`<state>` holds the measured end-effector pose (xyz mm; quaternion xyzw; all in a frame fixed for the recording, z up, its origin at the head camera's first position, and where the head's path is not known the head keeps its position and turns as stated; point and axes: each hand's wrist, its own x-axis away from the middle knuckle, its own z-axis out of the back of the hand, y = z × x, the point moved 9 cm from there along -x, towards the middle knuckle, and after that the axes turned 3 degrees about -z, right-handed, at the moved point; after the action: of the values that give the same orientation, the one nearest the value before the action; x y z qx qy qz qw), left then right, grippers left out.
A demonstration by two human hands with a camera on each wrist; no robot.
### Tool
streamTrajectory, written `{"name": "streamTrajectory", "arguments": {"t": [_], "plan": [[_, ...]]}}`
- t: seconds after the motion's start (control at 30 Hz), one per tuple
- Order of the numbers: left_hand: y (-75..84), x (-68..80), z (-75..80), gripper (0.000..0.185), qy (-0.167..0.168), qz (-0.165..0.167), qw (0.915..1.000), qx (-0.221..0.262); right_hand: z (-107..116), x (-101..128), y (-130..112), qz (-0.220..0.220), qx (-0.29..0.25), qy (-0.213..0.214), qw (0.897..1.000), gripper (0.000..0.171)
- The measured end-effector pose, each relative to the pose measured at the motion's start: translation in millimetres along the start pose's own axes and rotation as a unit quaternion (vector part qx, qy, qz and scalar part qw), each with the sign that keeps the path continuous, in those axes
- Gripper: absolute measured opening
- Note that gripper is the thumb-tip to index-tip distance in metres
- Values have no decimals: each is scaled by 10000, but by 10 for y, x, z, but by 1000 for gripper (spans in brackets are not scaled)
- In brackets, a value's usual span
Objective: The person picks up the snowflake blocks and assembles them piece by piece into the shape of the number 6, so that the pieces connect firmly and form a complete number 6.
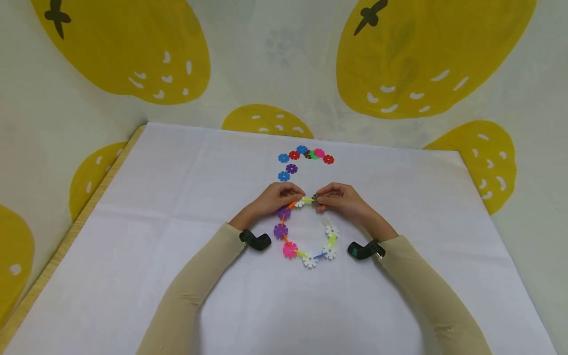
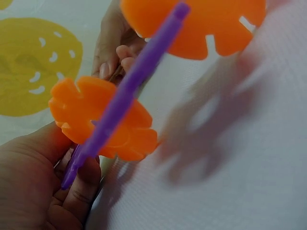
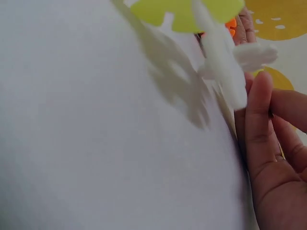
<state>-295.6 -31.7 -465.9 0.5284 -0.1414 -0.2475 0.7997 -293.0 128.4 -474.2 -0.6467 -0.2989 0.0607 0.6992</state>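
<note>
The left hand (image 1: 280, 197) has its fingers curled inward, thumb and fingertips pinching a white disc (image 1: 300, 203) near the upper end of a chain of notched, flower-shaped discs that lies on the white-covered table (image 1: 377, 315). The right hand (image 1: 345, 199) faces it just across a small space, its thumb pressed against the fingers to pinch a brown disc (image 1: 315, 198), most of which the fingers hide. Between the two hands a yellow-green disc (image 1: 308, 200) stands edge-on from the white one and reaches to the brown one; whether those two are locked together cannot be told. From the left hand the chain curves down and round as an open ring: an orange disc (image 1: 291, 204) beside the fingers, then purple and orange in turn, a pink disc (image 1: 290, 250) at the lower left, and white pieces with blue and yellow-green ones along the bottom and right, its free white end lying below the right hand, apart from its fingers. The left wrist view shows a purple piece edge-on across orange ones, in front of the left hand's bent fingers. Beyond the hands, loose discs in blue, red, brown, green, pink and purple lie on the table, a blue disc (image 1: 284, 176) nearest the left hand.
</note>
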Motion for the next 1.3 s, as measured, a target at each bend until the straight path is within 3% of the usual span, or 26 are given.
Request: {"name": "streamTrajectory", "arguments": {"t": [0.43,0.53,0.67,0.87,1.07,1.17,1.3], "plan": [[-38,-8,30,21,267,27,9996,-5,-48,-41,-42,246,-360,373,9984,28],[-42,-24,20,22,260,5,9997,12,-28,-25,-56,248,-72,530,9983,31],[-40,-30,16,22,226,-6,9997,-30,4,51,-72,242,798,508,9952,37],[-45,-18,35,22,214,98,9997,-108,1,291,-109,559,1877,341,9800,35],[-40,-8,13,28,97,117,9999,-78,-29,486,-108,1065,2813,457,9526,20],[-15,1,-14,29,9,-3,10000,-10,-53,523,-123,1271,3123,574,9397,17],[-6,9,-46,27,-20,-96,9999,90,-60,527,-155,1416,3223,763,9329,13]]}}
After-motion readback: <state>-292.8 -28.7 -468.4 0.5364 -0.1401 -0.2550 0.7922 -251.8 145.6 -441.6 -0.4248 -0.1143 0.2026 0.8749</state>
